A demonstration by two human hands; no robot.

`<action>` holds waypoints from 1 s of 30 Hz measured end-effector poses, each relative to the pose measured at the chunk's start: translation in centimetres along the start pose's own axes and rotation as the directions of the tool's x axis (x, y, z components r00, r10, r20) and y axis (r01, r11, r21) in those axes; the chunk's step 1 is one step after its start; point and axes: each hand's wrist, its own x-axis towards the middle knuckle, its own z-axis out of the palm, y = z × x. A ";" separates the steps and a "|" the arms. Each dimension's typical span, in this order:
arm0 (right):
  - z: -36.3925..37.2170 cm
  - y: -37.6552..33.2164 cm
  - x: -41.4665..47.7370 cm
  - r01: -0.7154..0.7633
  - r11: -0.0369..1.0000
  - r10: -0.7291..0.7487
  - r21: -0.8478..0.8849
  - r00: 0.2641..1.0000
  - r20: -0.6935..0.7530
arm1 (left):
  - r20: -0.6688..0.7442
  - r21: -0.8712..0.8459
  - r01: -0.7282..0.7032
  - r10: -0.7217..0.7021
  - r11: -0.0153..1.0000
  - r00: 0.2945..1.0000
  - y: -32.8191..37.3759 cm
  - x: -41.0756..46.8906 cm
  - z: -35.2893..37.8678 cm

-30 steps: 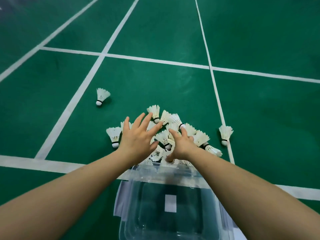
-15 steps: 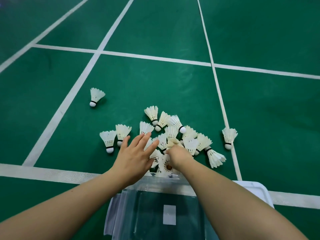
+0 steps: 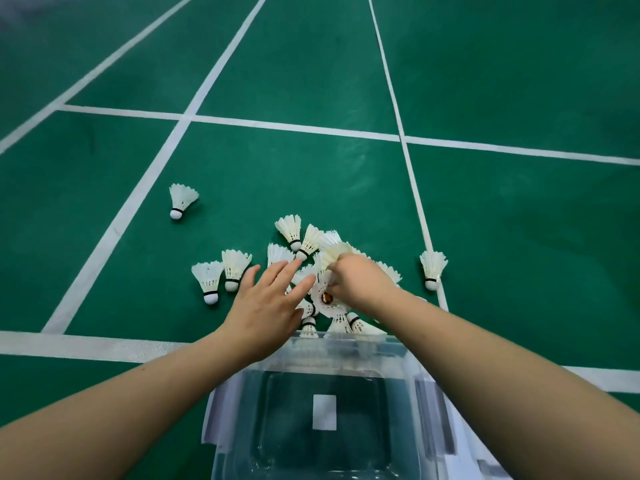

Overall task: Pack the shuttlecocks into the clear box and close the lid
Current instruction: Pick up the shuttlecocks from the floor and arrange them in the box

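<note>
A heap of white feather shuttlecocks (image 3: 304, 242) lies on the green court floor just beyond the clear box (image 3: 322, 355). The box is open at the top and nothing lies in it but a white label on its bottom. My right hand (image 3: 360, 282) grips a bunch of shuttlecocks (image 3: 329, 292) lifted slightly above the heap. My left hand (image 3: 266, 303) hovers with straight fingers over the left side of the heap, its fingertips by the held bunch. Two shuttlecocks (image 3: 221, 275) lie left of the heap, one (image 3: 433, 268) lies right of it and one (image 3: 180, 199) further away to the left.
White court lines (image 3: 131, 209) cross the green floor around the heap. The box lid (image 3: 464, 441) seems to lie under or beside the box at the lower right.
My right hand closed on several shuttlecocks and lifted them off the heap. My left hand drew back toward the box and now hovers beside them.
</note>
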 end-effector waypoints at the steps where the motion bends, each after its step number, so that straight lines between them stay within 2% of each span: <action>1: -0.7 -0.3 -0.8 0.012 1.000 -0.011 0.007 0.999 -0.033 | -0.001 0.006 -0.006 0.006 1.000 1.000 0.1 -0.2 -0.4; 6: -4.3 -2.2 -5.2 0.041 0.997 -0.029 0.067 0.986 -0.166 | -0.032 -0.028 0.029 -0.030 0.999 0.999 0.4 -1.5 -4.1; 10: -7.2 -4.2 -9.8 0.031 0.969 0.031 0.244 0.968 -0.248 | -0.087 -0.191 0.052 -0.070 0.980 0.994 0.4 -3.8 -6.8; 14: -9.6 -7.0 -14.7 0.066 0.907 0.058 0.417 0.959 -0.278 | -0.079 -0.260 0.042 -0.065 0.965 0.995 0.1 -6.3 -9.6; 17: -10.4 -8.8 -17.8 0.096 0.850 0.065 0.518 0.957 -0.283 | -0.126 -0.299 -0.009 -0.030 0.954 0.992 0.1 -7.8 -12.1; 22: -10.1 -10.8 -21.0 0.144 0.731 0.063 0.667 0.959 -0.276 | -0.100 -0.341 -0.141 0.114 0.929 0.989 0.5 -10.2 -13.9; 25: -9.3 -11.3 -22.3 0.160 0.679 0.033 0.716 0.968 -0.248 | -0.083 -0.407 -0.161 0.139 0.899 0.987 0.7 -11.5 -13.9; 28: -8.5 -11.7 -22.7 0.171 0.592 -0.009 0.788 0.978 -0.206 | -0.170 -0.402 -0.217 0.160 0.889 0.972 0.9 -12.2 -13.3; 30: -8.0 -11.8 -22.5 0.174 0.545 -0.028 0.820 0.981 -0.190 | -0.151 -0.410 -0.185 0.134 0.893 0.979 1.2 -12.2 -13.3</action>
